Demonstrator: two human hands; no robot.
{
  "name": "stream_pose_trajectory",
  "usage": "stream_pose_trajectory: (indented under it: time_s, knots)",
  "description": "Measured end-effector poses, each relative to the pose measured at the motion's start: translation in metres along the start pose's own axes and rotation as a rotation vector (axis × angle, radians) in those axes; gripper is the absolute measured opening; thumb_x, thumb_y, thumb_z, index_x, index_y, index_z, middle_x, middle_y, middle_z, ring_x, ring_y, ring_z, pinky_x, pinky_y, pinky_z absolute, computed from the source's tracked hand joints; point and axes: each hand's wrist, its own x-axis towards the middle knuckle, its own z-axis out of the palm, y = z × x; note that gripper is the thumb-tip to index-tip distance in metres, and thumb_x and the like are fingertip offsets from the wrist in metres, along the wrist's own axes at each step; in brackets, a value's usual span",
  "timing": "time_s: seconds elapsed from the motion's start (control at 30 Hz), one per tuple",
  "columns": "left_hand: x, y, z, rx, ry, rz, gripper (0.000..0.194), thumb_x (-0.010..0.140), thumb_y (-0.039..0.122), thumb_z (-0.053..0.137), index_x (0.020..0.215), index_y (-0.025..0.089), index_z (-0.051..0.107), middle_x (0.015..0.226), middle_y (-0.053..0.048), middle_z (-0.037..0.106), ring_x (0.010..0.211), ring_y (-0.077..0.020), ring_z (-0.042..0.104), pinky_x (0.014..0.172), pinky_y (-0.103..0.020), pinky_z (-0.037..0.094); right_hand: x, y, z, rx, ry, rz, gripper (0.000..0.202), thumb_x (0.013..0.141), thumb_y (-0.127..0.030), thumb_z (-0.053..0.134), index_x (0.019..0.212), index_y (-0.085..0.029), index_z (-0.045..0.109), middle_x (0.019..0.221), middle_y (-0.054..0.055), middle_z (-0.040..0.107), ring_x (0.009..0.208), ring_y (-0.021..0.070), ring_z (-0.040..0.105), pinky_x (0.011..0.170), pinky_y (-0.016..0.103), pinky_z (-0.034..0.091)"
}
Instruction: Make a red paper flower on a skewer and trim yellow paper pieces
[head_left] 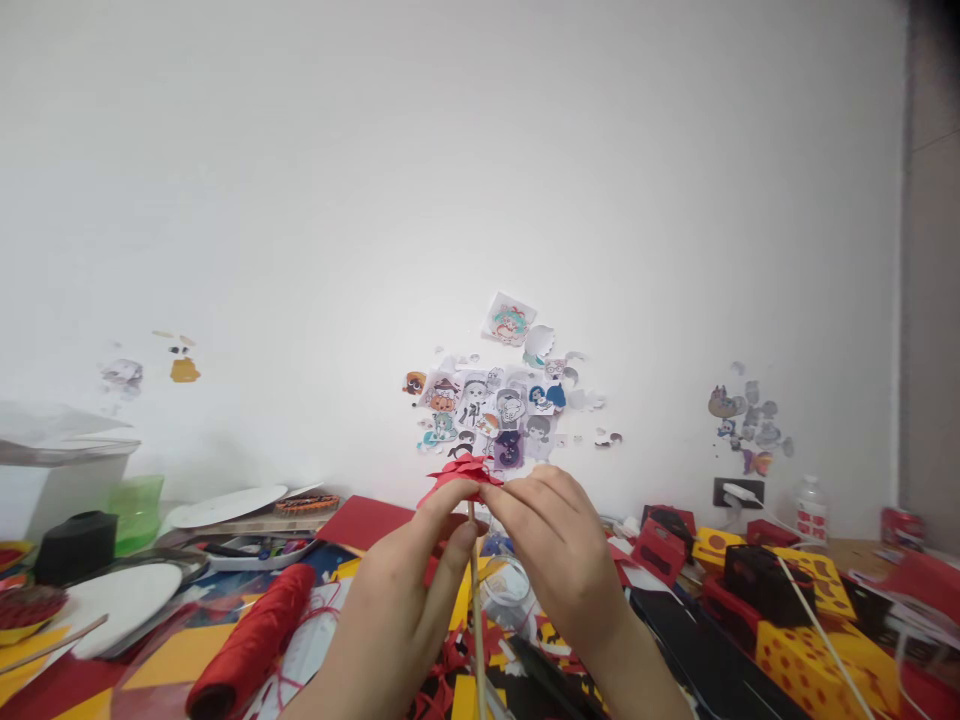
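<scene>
A red paper flower point(459, 468) tops a thin wooden stick point(478, 620), which runs down toward the bottom of the view. My left hand point(409, 570) pinches the flower's underside near the stick, thumb and forefinger closed. From the other side my right hand point(562, 540) has its fingertips pressed on the flower's right edge. Both hands are raised over the cluttered table. My fingers hide the join between flower and stick. Under them are red, yellow and black paper scraps point(442, 660) and a clear plastic cup point(506, 590).
A roll of red ribbon or thread point(255, 640) lies at the left, near a white plate point(142, 600) and a green cup point(136, 510). Yellow spotted boxes point(825, 665) and a white bottle point(811, 510) stand at the right. Stickers point(510, 410) cover part of the wall behind.
</scene>
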Motion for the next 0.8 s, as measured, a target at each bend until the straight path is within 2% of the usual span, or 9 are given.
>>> stream_pose_trajectory:
  time_s: [0.13,0.3,0.53,0.8]
  knots:
    - [-0.0017,0.0016,0.0001,-0.062,0.040,-0.065,0.021,0.087,0.035,0.039,0.104,0.032,0.051,0.082,0.002,0.070,0.078,-0.0162,0.065,0.064,-0.022,0.048,0.0025,-0.0030,-0.0002,-0.019,-0.024,0.027,0.021,0.087,-0.012,0.045,0.101,-0.014,0.061,0.077,0.007,0.063,0.070,0.0170,0.051,0.060,0.031,0.043]
    - [-0.0015,0.0034,0.0002,-0.066,0.066,-0.061,0.018,0.086,0.035,0.041,0.099,0.031,0.053,0.076,0.003,0.069,0.073,-0.0159,0.065,0.062,-0.022,0.047,0.0026,-0.0072,0.0001,0.045,-0.042,0.065,0.023,0.088,-0.010,0.041,0.100,-0.012,0.060,0.080,0.009,0.062,0.072,0.0171,0.054,0.060,0.029,0.044]
    - [-0.0006,0.0038,0.0013,-0.078,0.044,-0.056,0.018,0.088,0.035,0.039,0.100,0.031,0.051,0.085,0.003,0.069,0.075,-0.0132,0.064,0.065,-0.020,0.047,0.0020,-0.0098,-0.0007,0.124,-0.049,0.172,0.017,0.089,-0.018,0.044,0.093,-0.014,0.060,0.076,0.007,0.059,0.072,0.0175,0.051,0.062,0.030,0.043]
    - [-0.0017,0.0037,0.0005,-0.102,0.032,-0.062,0.020,0.086,0.035,0.043,0.102,0.031,0.054,0.083,0.002,0.070,0.074,-0.0142,0.065,0.065,-0.021,0.048,0.0047,-0.0086,0.0001,0.015,-0.022,0.132,0.017,0.087,-0.013,0.045,0.086,-0.017,0.062,0.069,0.004,0.058,0.066,0.0153,0.049,0.058,0.028,0.039]
